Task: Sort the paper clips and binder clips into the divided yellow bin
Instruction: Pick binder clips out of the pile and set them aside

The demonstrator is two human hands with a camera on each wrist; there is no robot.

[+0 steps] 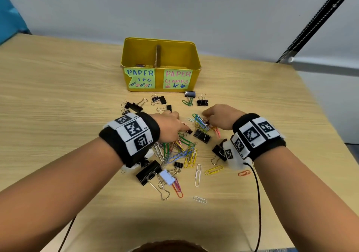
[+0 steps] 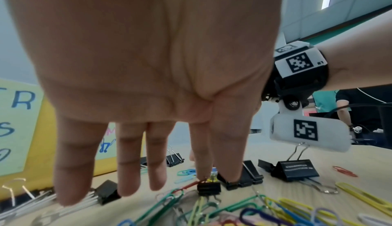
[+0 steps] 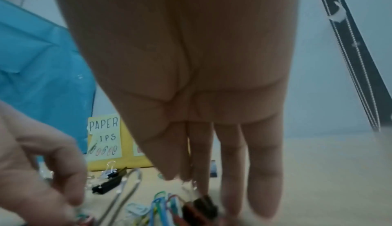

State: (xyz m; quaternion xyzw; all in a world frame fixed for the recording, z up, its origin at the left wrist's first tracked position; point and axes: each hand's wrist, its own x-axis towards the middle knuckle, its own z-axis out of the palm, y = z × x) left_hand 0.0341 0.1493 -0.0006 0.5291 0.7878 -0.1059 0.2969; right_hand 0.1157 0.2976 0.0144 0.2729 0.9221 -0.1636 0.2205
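The divided yellow bin (image 1: 161, 42) stands at the back of the table, labelled for paper clips on the left and paper clamps on the right. A few paper clips (image 1: 140, 65) lie in its left compartment. A mixed pile of coloured paper clips (image 1: 181, 150) and black binder clips lies in front of it. My left hand (image 1: 187, 130) (image 2: 208, 177) reaches down into the pile, thumb and forefinger pinching a small black binder clip (image 2: 208, 188) by its top. My right hand (image 1: 206, 118) (image 3: 180, 177) pinches thin wire handles above a small dark binder clip (image 3: 201, 204); that view is blurred.
Loose binder clips (image 1: 202, 102) lie just before the bin. A large binder clip (image 1: 148, 172) and a small white block (image 1: 167, 177) sit near my left wrist. Single paper clips (image 1: 213, 170) are scattered toward me. A black cable (image 1: 256, 193) trails from my right wrist.
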